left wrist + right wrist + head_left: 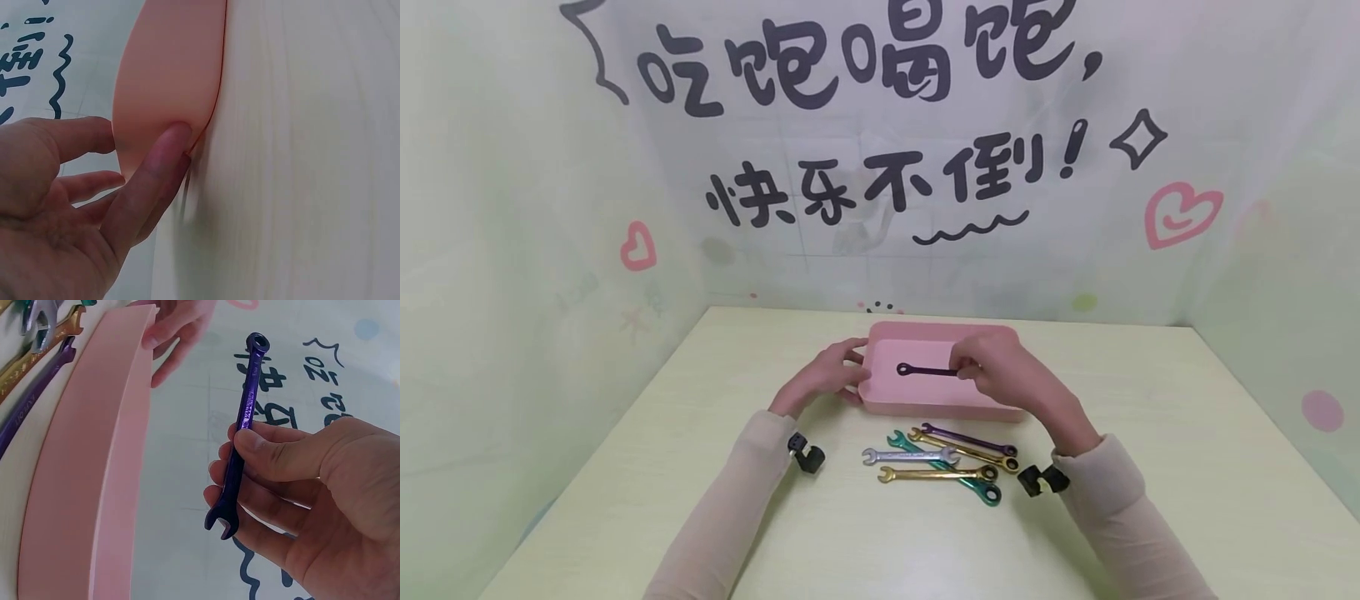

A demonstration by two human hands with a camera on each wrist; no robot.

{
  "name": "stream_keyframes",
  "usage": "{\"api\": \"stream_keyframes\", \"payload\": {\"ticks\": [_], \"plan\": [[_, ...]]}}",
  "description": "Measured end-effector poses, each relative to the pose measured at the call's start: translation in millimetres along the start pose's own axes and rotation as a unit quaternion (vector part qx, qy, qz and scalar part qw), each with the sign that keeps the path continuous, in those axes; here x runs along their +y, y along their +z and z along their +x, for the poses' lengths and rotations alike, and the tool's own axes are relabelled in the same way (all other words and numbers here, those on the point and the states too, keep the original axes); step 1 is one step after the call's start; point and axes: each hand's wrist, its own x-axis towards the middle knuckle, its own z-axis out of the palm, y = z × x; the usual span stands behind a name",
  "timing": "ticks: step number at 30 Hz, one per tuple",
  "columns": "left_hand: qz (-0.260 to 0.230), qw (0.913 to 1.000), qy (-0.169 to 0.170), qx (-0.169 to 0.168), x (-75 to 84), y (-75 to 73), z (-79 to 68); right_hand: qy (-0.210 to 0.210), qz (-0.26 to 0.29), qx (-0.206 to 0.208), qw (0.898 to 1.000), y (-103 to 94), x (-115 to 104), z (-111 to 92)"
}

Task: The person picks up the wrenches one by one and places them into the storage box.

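Note:
My right hand (992, 367) holds a dark purple combination wrench (240, 440) over the pink tray (880, 408). Thumb and fingers pinch its shaft near the open-jaw end, and the ring end (903, 369) points left in the head view. At the tray's left end is my left hand (831, 371), its spread fingers touching the outer wall and rim. The left wrist view shows one fingertip (178, 134) laid against the tray's wall (169, 69). On the table in front of the tray lie a purple wrench (970, 438), a silver wrench (910, 457), gold wrenches and a green wrench (987, 493).
The wrenches lie in a crossed group, some on top of others, close to the tray's near side. The pale table (850, 542) ends at a printed cloth backdrop (820, 275) behind the tray. Each sleeve cuff carries a small black camera mount (1043, 480).

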Motion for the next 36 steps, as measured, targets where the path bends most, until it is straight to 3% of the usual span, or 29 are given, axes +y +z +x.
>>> {"api": "stream_keyframes", "payload": {"ticks": [8, 24, 36], "plan": [[-0.006, 1.0000, -0.004, 0.001, -1.0, 1.0, 2.4, 0.052, 0.061, -0.010, 0.997, -5.1, 9.7, -3.3], [-0.009, 0.9999, -0.009, -0.001, 1.8, 1.3, 0.4, 0.075, 0.054, -0.010, 0.996, 0.5, 21.5, -3.2], [-0.006, 0.9999, -0.008, -0.002, 3.0, 1.3, -1.8, 0.100, 0.078, -0.001, 0.992, -2.5, 29.1, -6.1]]}}
